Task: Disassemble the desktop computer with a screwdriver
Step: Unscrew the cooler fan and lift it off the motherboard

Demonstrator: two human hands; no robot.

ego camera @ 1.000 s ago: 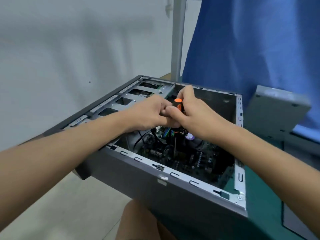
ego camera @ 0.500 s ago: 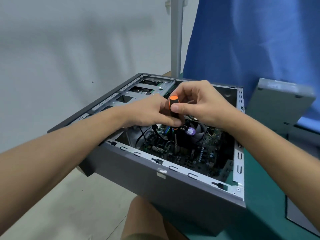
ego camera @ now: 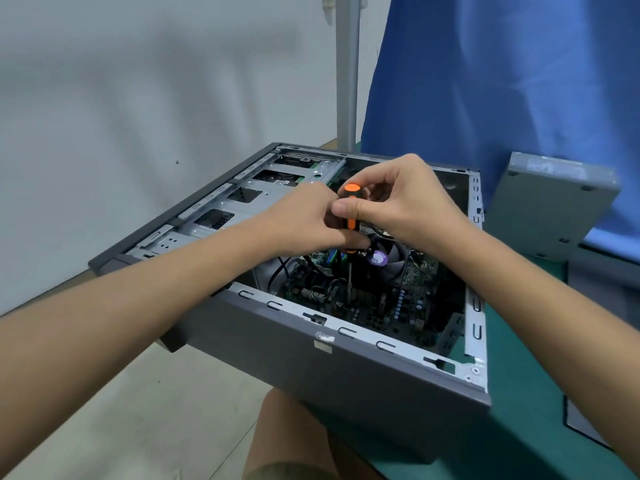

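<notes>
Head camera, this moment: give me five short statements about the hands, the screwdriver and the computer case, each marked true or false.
1. The left hand and the right hand both hold the screwdriver. True.
2. The screwdriver's shaft points down into the computer case. True.
3. A cover closes the case's upper side. False: it is open, and the motherboard shows inside.
4. The screwdriver's handle is blue and white. False: it is orange and black.
5. A grey panel stands to the right of the case. True.
</notes>
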